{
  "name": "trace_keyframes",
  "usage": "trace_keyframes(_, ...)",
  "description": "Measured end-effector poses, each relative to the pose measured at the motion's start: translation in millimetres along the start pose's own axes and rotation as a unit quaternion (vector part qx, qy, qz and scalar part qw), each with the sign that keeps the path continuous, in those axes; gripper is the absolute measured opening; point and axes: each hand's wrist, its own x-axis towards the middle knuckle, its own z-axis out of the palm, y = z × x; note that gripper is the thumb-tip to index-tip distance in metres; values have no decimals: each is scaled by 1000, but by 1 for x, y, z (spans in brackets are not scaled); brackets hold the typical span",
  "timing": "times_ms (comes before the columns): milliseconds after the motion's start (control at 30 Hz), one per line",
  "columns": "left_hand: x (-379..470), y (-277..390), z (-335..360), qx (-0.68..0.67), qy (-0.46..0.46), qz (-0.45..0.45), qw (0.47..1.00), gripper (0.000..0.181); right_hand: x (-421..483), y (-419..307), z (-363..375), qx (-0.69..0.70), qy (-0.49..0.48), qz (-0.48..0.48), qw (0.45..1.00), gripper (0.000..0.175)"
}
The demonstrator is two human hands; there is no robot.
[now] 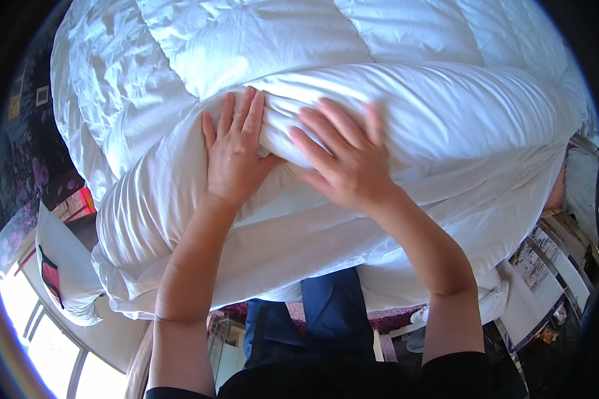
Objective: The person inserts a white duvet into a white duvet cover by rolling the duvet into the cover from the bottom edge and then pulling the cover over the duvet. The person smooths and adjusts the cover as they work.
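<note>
A white quilted duvet [279, 40] spreads across the view before me, its near part rolled or folded into a thick bulge of white fabric [454, 109]. My left hand [237, 149] rests on this bulge left of centre, fingers pointing away from me and slightly apart, the thumb towards the right hand. Beside it on the right, my right hand [347, 152] is spread over the same bulge, its fingertips somewhat blurred. Neither hand shows fabric gripped between its fingers. Below the hands, a looser layer of white cloth [289, 254] hangs towards my legs.
A white pillow or bag [65, 264] with a red, black-edged patch stands at the left, near a bright window [55, 349]. Dark floral wall covering [35, 174] lies beyond it. At the lower right are boxes or panels [529, 299]; below, a purplish rug [394, 319] shows beside my legs.
</note>
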Motion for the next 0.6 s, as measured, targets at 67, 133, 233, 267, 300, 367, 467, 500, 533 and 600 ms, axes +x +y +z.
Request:
trace_keyframes(67,-5,7,1,1,10,4,1000,95,-29,18,-10,-52,-25,21,998,80)
trace_keyframes(133,-15,19,-1,0,14,1,1000,99,-31,39,-2,-45,-1,2,999,79)
trace_keyframes(233,-30,50,-8,6,36,-3,999,101,-2,62,6,-39,-7,-12,999,72)
trace_keyframes(267,-29,59,-11,-1,11,19,1000,105,7,67,6,-27,-1,-18,999,68)
trace_keyframes(300,-24,69,-11,5,2,21,1000,105,16,70,7,-9,6,-27,1000,64)
trace_keyframes(367,-3,86,-7,11,-13,34,999,104,33,76,6,8,15,-32,999,58)
trace_keyframes(467,36,67,8,45,45,15,998,107,48,75,4,38,31,-28,998,51)
trace_keyframes(500,42,61,7,45,38,10,998,107,47,74,4,49,34,-20,998,49)
trace_keyframes(533,45,54,11,58,45,24,997,106,44,72,-2,49,20,-23,998,49)
trace_keyframes(600,48,50,10,58,44,42,996,106,30,70,-19,29,27,-13,999,52)
